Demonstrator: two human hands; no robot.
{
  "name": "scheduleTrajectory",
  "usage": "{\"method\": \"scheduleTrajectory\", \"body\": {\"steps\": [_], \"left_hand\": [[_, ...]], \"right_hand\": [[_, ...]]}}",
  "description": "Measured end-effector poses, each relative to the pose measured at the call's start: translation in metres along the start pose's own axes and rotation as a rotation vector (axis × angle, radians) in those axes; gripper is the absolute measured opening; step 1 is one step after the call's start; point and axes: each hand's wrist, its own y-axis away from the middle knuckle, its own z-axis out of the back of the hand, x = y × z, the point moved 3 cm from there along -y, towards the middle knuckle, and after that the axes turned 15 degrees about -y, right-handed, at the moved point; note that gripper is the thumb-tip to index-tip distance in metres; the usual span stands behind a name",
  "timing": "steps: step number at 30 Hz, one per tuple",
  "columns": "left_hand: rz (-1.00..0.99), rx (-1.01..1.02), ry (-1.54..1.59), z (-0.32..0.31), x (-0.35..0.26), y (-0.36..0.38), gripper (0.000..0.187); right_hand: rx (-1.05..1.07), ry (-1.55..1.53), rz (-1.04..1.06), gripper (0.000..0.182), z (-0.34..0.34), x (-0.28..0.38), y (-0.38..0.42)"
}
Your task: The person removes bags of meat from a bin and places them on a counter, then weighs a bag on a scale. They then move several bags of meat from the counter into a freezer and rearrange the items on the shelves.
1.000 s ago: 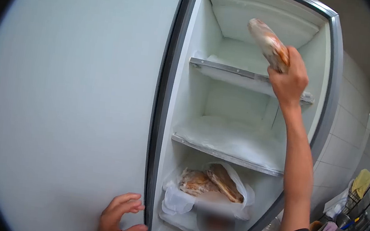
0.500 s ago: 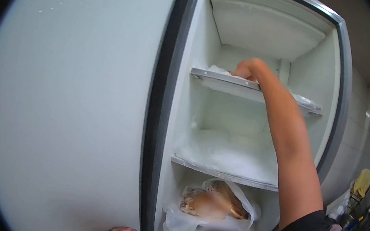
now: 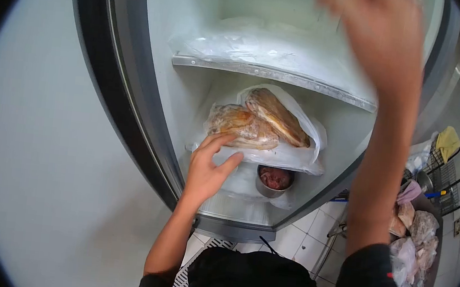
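Note:
My left hand (image 3: 210, 169) reaches into the lower part of an upright freezer, thumb and fingers spread. Its fingertips are right at the front of a plastic-wrapped frozen meat pack (image 3: 229, 122), pale brown and orange. A second, longer frozen pack (image 3: 277, 117) leans beside it inside an open white plastic bag (image 3: 314, 131). Below the bag sits a round metal container (image 3: 271, 192) with dark red meat in it. My right hand (image 3: 384, 39) is raised at the top right, in front of the frosted upper shelf (image 3: 282, 75); its fingers are smeared by motion.
At the left stands a broad pale door panel (image 3: 63, 126) with a dark gasket edge. A cart (image 3: 433, 277) heaped with bagged frozen pieces is at the right, near a black wire basket (image 3: 449, 189) with a yellow cloth (image 3: 448, 143). Floor tiles (image 3: 310, 236) show below.
The view has tilted down. My right hand has left the upper shelf, and my left hand has moved from beside the door into the freezer, up to the frozen packs.

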Motion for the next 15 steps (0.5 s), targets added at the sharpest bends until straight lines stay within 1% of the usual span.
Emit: {"method": "scheduleTrajectory", "body": {"steps": [1, 2, 3, 4, 5, 6, 7, 8, 10, 11, 12, 13, 14, 15], "left_hand": [[-0.014, 0.004, -0.025, -0.013, 0.003, -0.013, 0.043], [-0.029, -0.015, -0.063, -0.025, 0.006, -0.029, 0.043], [-0.042, -0.034, -0.1, -0.038, 0.01, -0.048, 0.043], [-0.003, -0.056, -0.159, -0.052, 0.021, -0.074, 0.046], [0.032, -0.075, -0.223, -0.063, 0.026, -0.097, 0.049], [0.119, -0.071, -0.262, -0.072, 0.032, -0.12, 0.047], [0.198, -0.068, -0.301, -0.08, 0.036, -0.142, 0.044], [0.317, 0.152, -0.195, -0.095, 0.047, -0.166, 0.041], [0.535, 0.6, 0.019, -0.122, 0.071, -0.202, 0.036], [0.565, 0.636, 0.058, -0.131, 0.077, -0.215, 0.032], [0.598, 0.675, 0.092, -0.139, 0.083, -0.225, 0.028], [0.634, 0.716, 0.123, -0.146, 0.082, -0.23, 0.024], [0.608, 0.692, 0.24, -0.152, 0.077, -0.226, 0.021], [0.621, 0.715, 0.272, -0.157, 0.08, -0.225, 0.019]], "right_hand": [[-0.053, -0.006, 0.054, 0.02, -0.013, -0.008, 0.042], [0.148, -0.103, -0.485, 0.026, -0.028, -0.012, 0.086], [0.083, -0.211, -0.423, 0.02, -0.047, -0.029, 0.125], [0.199, -0.249, -0.798, 0.023, -0.058, -0.046, 0.164], [0.263, -0.17, -0.846, 0.027, -0.063, -0.062, 0.2], [0.329, -0.085, -0.888, 0.032, -0.069, -0.085, 0.232], [0.244, 0.032, -0.769, 0.036, -0.069, -0.102, 0.257], [0.153, 0.151, -0.641, 0.041, -0.066, -0.113, 0.273], [0.132, 0.114, -0.943, 0.044, -0.059, -0.133, 0.295], [0.117, 0.094, -1.095, 0.046, -0.052, -0.14, 0.299], [0.076, -0.06, -1.206, 0.045, -0.049, -0.144, 0.295], [0.007, -0.139, -1.244, 0.044, -0.047, -0.152, 0.296], [-0.054, -0.223, -1.282, 0.042, -0.049, -0.165, 0.305], [-0.114, -0.311, -1.315, 0.04, -0.052, -0.175, 0.313]]}}
